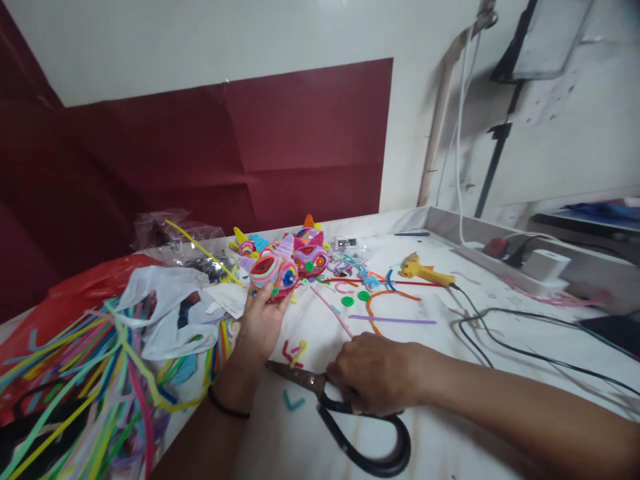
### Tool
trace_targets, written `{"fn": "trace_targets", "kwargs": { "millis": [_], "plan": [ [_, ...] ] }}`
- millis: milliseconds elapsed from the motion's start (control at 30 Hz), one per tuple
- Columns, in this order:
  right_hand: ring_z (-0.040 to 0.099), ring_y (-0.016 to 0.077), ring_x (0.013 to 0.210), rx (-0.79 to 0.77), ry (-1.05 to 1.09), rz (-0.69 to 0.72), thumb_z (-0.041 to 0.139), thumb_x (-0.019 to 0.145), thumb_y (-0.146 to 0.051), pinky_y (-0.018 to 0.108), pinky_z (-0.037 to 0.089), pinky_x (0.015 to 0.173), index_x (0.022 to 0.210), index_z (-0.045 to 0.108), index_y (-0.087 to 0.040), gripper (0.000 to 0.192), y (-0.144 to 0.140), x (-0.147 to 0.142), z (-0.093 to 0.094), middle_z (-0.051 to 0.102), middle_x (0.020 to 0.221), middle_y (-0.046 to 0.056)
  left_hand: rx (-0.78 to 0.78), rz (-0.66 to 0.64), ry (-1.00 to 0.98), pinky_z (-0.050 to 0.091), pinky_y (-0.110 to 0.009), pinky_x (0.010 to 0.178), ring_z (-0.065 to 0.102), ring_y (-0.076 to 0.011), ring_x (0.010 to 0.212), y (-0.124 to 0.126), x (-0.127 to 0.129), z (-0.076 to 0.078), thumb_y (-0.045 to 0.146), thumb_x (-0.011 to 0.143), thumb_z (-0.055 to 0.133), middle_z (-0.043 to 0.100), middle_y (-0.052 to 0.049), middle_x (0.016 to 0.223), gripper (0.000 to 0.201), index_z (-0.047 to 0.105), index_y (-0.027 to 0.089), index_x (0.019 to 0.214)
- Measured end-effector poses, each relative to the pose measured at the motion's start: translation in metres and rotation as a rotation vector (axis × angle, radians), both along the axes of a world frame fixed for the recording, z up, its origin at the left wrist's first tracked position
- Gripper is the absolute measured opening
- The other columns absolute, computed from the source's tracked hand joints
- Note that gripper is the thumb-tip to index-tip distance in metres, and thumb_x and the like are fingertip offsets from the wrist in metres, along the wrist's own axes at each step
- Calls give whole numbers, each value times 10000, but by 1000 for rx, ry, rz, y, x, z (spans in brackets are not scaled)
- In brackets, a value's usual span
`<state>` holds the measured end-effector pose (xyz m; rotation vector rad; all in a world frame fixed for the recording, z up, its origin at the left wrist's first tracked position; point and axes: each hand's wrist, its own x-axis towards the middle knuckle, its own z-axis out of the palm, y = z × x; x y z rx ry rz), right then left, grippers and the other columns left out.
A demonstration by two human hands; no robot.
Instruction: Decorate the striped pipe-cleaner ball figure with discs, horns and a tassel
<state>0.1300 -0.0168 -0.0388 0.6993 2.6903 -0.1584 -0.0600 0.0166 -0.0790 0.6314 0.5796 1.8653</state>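
My left hand (263, 323) is closed around a pipe-cleaner figure (274, 272) with coiled pink and multicoloured stripes, a blue eye and a lilac pointed piece on top. Close behind it stand similar pipe-cleaner figures (310, 257), partly covered by the held one. Fingers curled, my right hand (373, 373) grips the upper handle of black-handled scissors (310, 381), which lie low over the white table. A pink pipe cleaner (333, 312) runs up to the knuckles of this hand; whether the hand holds it too is hidden. Short red pieces (293, 355) and a blue piece (293, 402) lie beside the blades.
A bundle of loose pipe cleaners (117, 360) and white plastic bags (170, 310) cover the left side. Green discs (348, 301), an orange pipe cleaner (370, 307) and a purple one (393, 319) lie ahead. Further right are a yellow glue gun (425, 272), its black cord and a power strip (543, 283).
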Motion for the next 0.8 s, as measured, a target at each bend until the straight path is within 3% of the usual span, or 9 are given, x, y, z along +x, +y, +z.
{"fn": "trace_targets", "kwargs": {
  "millis": [167,333,433,500,600,800],
  "plan": [
    [710,226,838,-99,54,-54,710,840,-289,257,358,550,1021,753,-212,202,14,13,3,769,873,68,-51,44,-16,338,-576,1153,488,-283,1365,0,3,4,63,784,665,751,-30,1158,316,707,258,1029],
    [688,195,918,40,207,-349,663,870,-233,239,448,691,1032,741,-231,180,68,40,14,754,993,46,-59,39,15,269,-570,1185,442,-260,1401,-2,6,10,83,840,594,743,-12,1189,264,729,259,984],
    [663,214,1012,190,232,-613,587,947,-234,307,498,835,1100,697,-187,194,109,67,16,711,1102,90,-62,34,27,268,-576,1186,443,-265,1400,-2,8,12,80,848,571,722,4,1239,313,730,276,1033],
    [646,219,1032,286,223,-809,584,975,-327,411,532,890,1170,640,-181,251,132,87,11,660,1192,91,-55,28,27,270,-573,1187,448,-270,1396,-2,8,13,80,844,572,714,5,1254,342,726,282,1073],
    [627,246,1082,380,214,-1015,609,963,-348,460,542,904,1254,587,-172,341,155,114,-4,606,1271,100,-60,23,8,279,-558,1189,446,-269,1398,-2,8,11,90,841,576,728,-13,1226,328,727,266,1074],
    [642,237,1043,376,200,-1159,601,968,-351,455,551,885,1262,581,-171,345,175,133,-41,621,1238,96,-90,-10,-62,314,-557,1174,505,-264,1351,0,3,1,33,788,600,762,-29,1137,385,718,271,1068]
  ]
}}
